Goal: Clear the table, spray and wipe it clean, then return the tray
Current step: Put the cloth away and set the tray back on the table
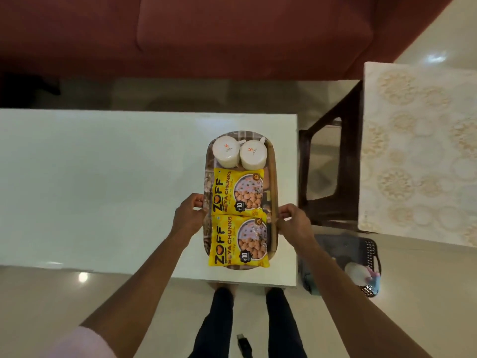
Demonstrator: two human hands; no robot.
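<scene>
Both hands, left hand (188, 214) and right hand (293, 223), grip the tray (274, 174), its surface mostly hidden under packets (238, 192).

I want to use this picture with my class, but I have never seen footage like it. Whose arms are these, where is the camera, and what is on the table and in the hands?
There is no machine here. A person wears a camera on the head, looking down, so you see their own arms and legs from above. The left hand and the right hand each have a grip on a long side of an oval tray over a white table. On the tray are two white mugs at the far end and two yellow snack packets nearer the person. A dark basket sits on the floor to the right.
</scene>
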